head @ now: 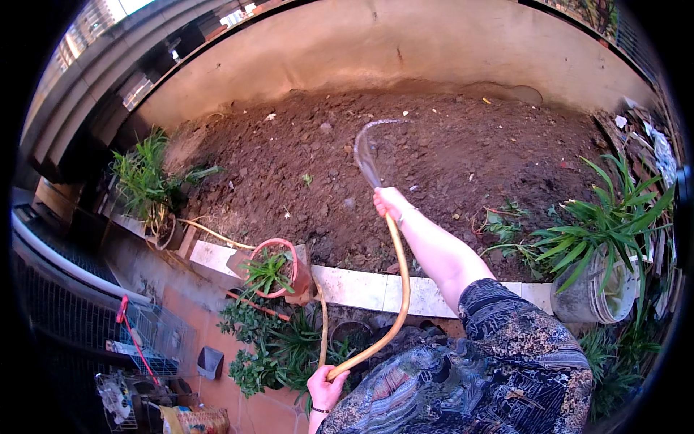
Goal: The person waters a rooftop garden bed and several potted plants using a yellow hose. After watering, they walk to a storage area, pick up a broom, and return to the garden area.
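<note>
My right hand (391, 202) grips a yellow garden hose (403, 260) close to its outlet, with the arm stretched out over a bed of brown soil (303, 146). From the hose end a stream of water (366, 154) curves up and to the right above the soil. Lower down, my left hand (324, 386) is closed around the same hose, near my body. Between the two hands the hose bows out to the right. Past the left hand, it runs up toward the tiled ledge (352, 286) beside a potted plant.
A terracotta-coloured pot (295, 271) and a white bucket (577, 295) with a leafy plant stand along the ledge. Another potted plant (143, 179) is at left. A concrete wall (347, 49) backs the bed. A wire cage (157, 336) and grey container (210, 362) sit lower left.
</note>
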`<control>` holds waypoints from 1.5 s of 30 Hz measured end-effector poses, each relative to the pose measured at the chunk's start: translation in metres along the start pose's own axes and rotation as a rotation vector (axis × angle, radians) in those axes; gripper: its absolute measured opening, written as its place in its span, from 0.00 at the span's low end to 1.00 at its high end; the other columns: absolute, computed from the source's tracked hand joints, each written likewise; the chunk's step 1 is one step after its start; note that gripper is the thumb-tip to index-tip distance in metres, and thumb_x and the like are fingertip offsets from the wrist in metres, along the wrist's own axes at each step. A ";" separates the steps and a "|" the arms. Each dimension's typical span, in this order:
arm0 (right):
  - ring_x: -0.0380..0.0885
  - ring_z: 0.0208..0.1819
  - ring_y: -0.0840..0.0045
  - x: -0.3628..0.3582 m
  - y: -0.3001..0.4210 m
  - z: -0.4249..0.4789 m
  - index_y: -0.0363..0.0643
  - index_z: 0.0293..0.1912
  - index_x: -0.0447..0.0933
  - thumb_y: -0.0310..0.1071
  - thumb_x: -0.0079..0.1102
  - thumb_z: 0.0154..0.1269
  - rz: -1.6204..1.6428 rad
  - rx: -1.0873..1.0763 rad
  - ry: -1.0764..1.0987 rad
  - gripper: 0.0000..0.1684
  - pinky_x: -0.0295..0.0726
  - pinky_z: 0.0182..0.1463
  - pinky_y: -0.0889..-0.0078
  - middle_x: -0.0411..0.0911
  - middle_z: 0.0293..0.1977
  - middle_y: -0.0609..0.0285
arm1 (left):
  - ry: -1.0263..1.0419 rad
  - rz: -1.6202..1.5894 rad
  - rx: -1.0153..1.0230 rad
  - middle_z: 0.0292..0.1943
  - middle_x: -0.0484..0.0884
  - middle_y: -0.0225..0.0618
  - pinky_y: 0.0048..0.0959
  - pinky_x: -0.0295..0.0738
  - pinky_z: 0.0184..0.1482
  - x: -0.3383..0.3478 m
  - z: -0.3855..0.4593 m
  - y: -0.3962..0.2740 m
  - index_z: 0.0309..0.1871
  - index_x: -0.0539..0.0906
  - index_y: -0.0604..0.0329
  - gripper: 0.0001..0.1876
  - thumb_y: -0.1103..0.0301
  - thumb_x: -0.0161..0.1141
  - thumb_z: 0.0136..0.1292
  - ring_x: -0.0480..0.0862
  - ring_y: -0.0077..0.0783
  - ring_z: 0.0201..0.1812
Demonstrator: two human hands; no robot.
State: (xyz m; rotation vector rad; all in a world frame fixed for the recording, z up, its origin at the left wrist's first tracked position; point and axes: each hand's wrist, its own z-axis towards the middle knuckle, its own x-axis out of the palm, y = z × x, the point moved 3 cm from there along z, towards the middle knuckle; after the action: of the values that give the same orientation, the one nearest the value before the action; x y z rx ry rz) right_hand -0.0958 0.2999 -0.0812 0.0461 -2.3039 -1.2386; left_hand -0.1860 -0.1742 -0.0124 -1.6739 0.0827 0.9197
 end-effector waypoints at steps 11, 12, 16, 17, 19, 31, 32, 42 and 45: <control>0.58 0.07 0.84 -0.146 -0.033 -0.027 0.45 0.22 0.63 0.40 0.45 0.62 0.127 -0.193 -0.377 0.15 0.58 0.07 0.81 0.61 0.12 0.68 | -0.059 -0.016 0.147 0.22 0.76 0.37 0.28 0.71 0.28 0.024 0.012 0.102 0.27 0.77 0.61 0.14 0.65 0.71 0.41 0.77 0.36 0.24; 0.57 0.07 0.84 -0.179 -0.032 -0.040 0.45 0.22 0.63 0.40 0.45 0.62 0.211 -0.197 -0.412 0.14 0.58 0.07 0.81 0.60 0.12 0.68 | -0.046 -0.010 0.150 0.21 0.76 0.37 0.28 0.71 0.28 0.023 0.020 0.080 0.27 0.77 0.61 0.14 0.64 0.71 0.41 0.77 0.36 0.24; 0.53 0.07 0.86 -0.235 -0.029 -0.095 0.45 0.23 0.62 0.35 0.41 0.61 0.329 -0.168 -0.556 0.11 0.54 0.07 0.83 0.58 0.12 0.70 | -0.016 0.023 0.166 0.20 0.76 0.38 0.28 0.71 0.26 0.015 0.034 0.007 0.26 0.78 0.60 0.15 0.61 0.70 0.42 0.77 0.36 0.22; 0.53 0.08 0.86 -0.244 -0.029 -0.104 0.45 0.23 0.61 0.34 0.40 0.61 0.333 -0.134 -0.583 0.11 0.53 0.07 0.84 0.58 0.12 0.70 | -0.001 0.018 0.206 0.20 0.76 0.38 0.28 0.71 0.26 0.016 0.034 0.005 0.26 0.78 0.60 0.15 0.61 0.70 0.42 0.77 0.36 0.22; 0.54 0.07 0.85 -0.280 -0.044 -0.100 0.44 0.23 0.61 0.34 0.39 0.60 0.323 -0.151 -0.607 0.11 0.54 0.07 0.83 0.57 0.11 0.70 | 0.042 0.007 0.274 0.20 0.76 0.37 0.28 0.71 0.26 0.016 0.037 0.003 0.26 0.78 0.60 0.14 0.62 0.70 0.42 0.77 0.36 0.22; 0.53 0.09 0.88 0.007 -0.111 -0.039 0.48 0.20 0.59 0.35 0.44 0.62 0.265 0.240 0.107 0.14 0.51 0.09 0.86 0.56 0.11 0.73 | -0.284 -0.075 0.223 0.25 0.70 0.38 0.28 0.68 0.32 -0.052 -0.027 0.079 0.30 0.72 0.62 0.12 0.73 0.64 0.43 0.72 0.37 0.27; 0.53 0.09 0.88 0.046 -0.113 -0.050 0.47 0.20 0.60 0.36 0.45 0.61 0.148 0.270 0.130 0.14 0.51 0.09 0.85 0.56 0.11 0.73 | -0.295 -0.043 0.197 0.27 0.70 0.39 0.30 0.68 0.35 -0.055 -0.038 0.084 0.31 0.71 0.63 0.13 0.69 0.63 0.46 0.72 0.39 0.30; 0.60 0.07 0.78 0.031 -0.181 -0.046 0.41 0.17 0.64 0.32 0.50 0.50 -0.115 0.270 0.269 0.10 0.56 0.09 0.77 0.64 0.12 0.61 | -0.253 -0.055 0.189 0.29 0.71 0.40 0.31 0.68 0.39 -0.029 -0.056 0.070 0.33 0.71 0.62 0.13 0.71 0.61 0.45 0.72 0.41 0.33; 0.60 0.07 0.78 -0.064 -0.195 -0.057 0.42 0.17 0.64 0.30 0.49 0.50 -0.098 0.294 0.172 0.10 0.57 0.08 0.76 0.64 0.11 0.61 | -0.194 -0.034 0.275 0.28 0.72 0.38 0.32 0.67 0.38 -0.011 -0.045 0.051 0.32 0.72 0.61 0.15 0.67 0.66 0.42 0.72 0.42 0.32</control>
State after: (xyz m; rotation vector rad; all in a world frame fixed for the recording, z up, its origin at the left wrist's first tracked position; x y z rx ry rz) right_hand -0.0551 0.1603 -0.2362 0.3587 -2.3346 -0.8927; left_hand -0.1957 -0.2339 -0.0457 -1.3240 0.0466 0.9928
